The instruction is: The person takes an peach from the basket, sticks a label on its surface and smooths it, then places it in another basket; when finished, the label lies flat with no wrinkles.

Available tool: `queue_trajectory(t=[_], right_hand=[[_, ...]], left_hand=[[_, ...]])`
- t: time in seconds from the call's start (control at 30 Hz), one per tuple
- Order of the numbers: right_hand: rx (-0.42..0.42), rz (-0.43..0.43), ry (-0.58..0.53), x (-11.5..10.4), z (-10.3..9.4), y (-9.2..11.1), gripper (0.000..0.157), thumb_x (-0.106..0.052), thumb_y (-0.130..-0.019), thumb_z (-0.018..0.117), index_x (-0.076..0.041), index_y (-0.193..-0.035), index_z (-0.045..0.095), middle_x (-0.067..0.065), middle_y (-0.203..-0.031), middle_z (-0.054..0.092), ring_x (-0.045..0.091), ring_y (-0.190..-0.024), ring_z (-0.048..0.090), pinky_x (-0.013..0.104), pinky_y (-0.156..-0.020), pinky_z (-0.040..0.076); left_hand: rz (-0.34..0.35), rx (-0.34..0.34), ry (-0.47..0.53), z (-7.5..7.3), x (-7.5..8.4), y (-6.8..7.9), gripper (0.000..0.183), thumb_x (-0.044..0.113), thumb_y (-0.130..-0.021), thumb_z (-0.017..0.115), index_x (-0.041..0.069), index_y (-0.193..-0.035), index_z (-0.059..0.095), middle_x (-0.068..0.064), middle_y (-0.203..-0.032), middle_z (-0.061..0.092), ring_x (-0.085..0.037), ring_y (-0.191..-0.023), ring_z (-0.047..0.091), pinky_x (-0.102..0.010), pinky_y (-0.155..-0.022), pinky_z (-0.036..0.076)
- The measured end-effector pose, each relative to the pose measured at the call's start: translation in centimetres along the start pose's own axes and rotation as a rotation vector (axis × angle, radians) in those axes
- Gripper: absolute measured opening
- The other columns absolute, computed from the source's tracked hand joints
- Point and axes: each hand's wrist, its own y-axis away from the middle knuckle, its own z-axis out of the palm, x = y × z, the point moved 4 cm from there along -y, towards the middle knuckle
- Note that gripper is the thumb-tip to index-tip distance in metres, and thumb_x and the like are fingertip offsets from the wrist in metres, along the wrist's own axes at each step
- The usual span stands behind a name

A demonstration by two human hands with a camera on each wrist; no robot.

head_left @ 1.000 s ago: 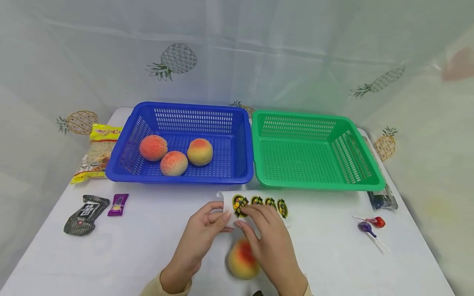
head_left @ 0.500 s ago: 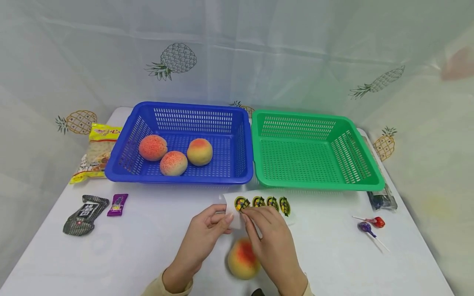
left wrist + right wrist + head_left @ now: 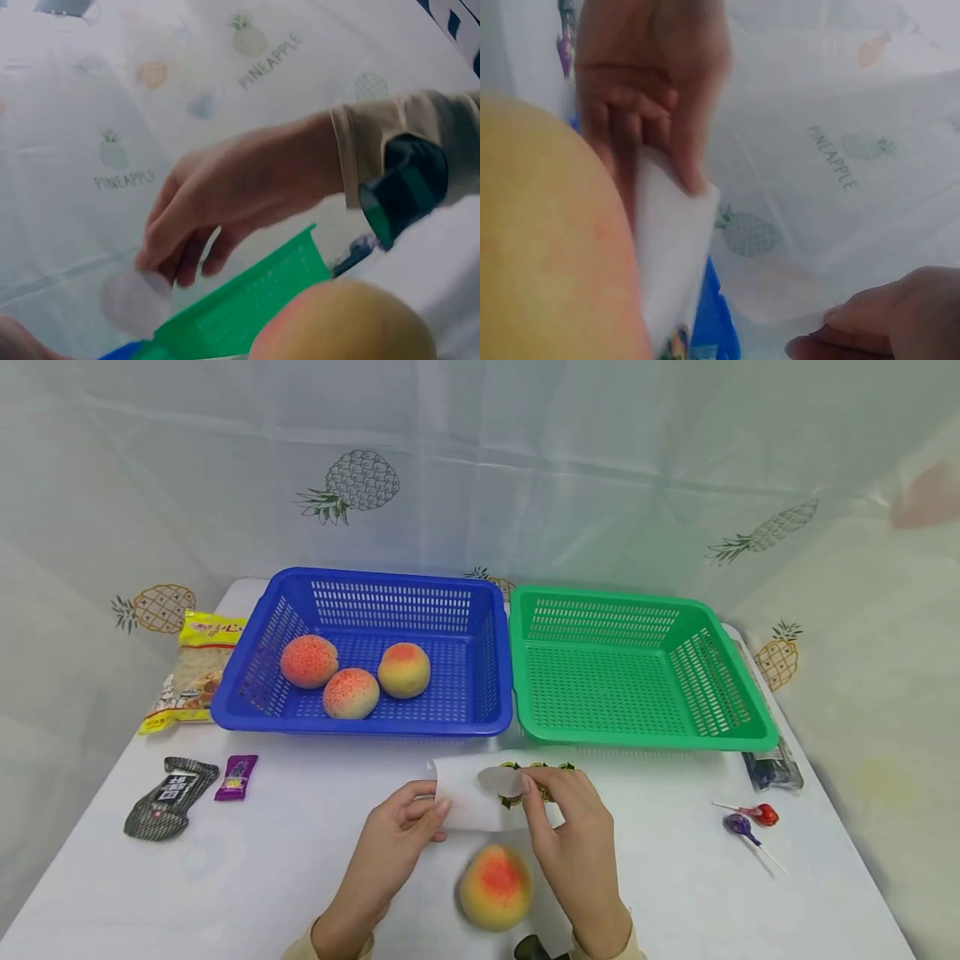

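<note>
My left hand (image 3: 401,839) pinches the left end of a white sticker sheet (image 3: 461,793) between thumb and fingers. Several oval black-and-yellow stickers show along the sheet's right part. A peeled oval sticker (image 3: 497,780), its pale back toward me, hangs from the thumb and fingertip of my right hand (image 3: 577,839). That sticker (image 3: 135,304) looks translucent in the left wrist view and is off the sheet there. Just below the sheet, a yellow-and-red peach (image 3: 495,889) rests on the white table, between my wrists.
A blue basket (image 3: 360,725) with three peaches stands at the back left, beside an empty green basket (image 3: 645,740). Snack packs lie at left, including a purple wrapper (image 3: 237,777). Two lollipops (image 3: 738,823) lie at right. A dark strapped device (image 3: 531,947) sits by my right wrist.
My right hand has moved right and lifted the leftmost sticker off the sheet, turning its back toward me. My left hand has shifted slightly left and down with the sheet.
</note>
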Motion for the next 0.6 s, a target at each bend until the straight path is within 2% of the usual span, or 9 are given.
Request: queue_trajectory(t=[0.2,0.4,0.5,0.6], right_hand=[[0.047,0.061,0.039,1.1,-1.1,0.0,0.013,-0.005,-0.079,0.064,-0.013,-0.089,0.067,-0.007,-0.082,0.063,0.006,-0.075,0.054,0.015,-0.063,0.044],[0.048,0.113,0.050,2.2,-1.6,0.4,0.012,-0.007,-0.081,0.062,-0.011,-0.091,0.067,-0.005,-0.085,0.064,0.006,-0.075,0.054,0.014,-0.064,0.043],[0.038,0.136,0.055,2.6,-1.7,0.6,0.011,-0.008,-0.082,0.060,-0.010,-0.090,0.066,-0.005,-0.085,0.063,0.006,-0.074,0.054,0.012,-0.065,0.042],[0.025,0.161,0.059,2.9,-1.6,0.7,0.010,-0.009,-0.082,0.059,-0.010,-0.090,0.067,-0.005,-0.086,0.064,0.006,-0.073,0.054,0.012,-0.064,0.042]], left_hand=[[-0.016,0.126,-0.123,-2.5,-1.0,-0.3,0.037,0.035,-0.081,0.063,0.015,-0.110,0.057,-0.006,-0.093,0.067,-0.022,-0.073,0.062,-0.028,-0.066,0.049],[0.041,0.250,-0.426,-5.5,-1.8,-0.6,0.036,0.042,-0.082,0.058,0.018,-0.109,0.058,0.001,-0.093,0.065,-0.012,-0.084,0.058,-0.026,-0.071,0.044],[0.105,0.321,-0.578,-6.2,-2.0,-0.4,0.041,0.043,-0.083,0.057,0.013,-0.111,0.056,-0.001,-0.098,0.060,-0.015,-0.087,0.052,-0.029,-0.073,0.038],[0.226,0.383,-0.666,-5.6,-1.5,0.4,0.043,0.037,-0.082,0.061,0.010,-0.114,0.052,-0.004,-0.102,0.054,-0.018,-0.088,0.046,-0.032,-0.073,0.035]])
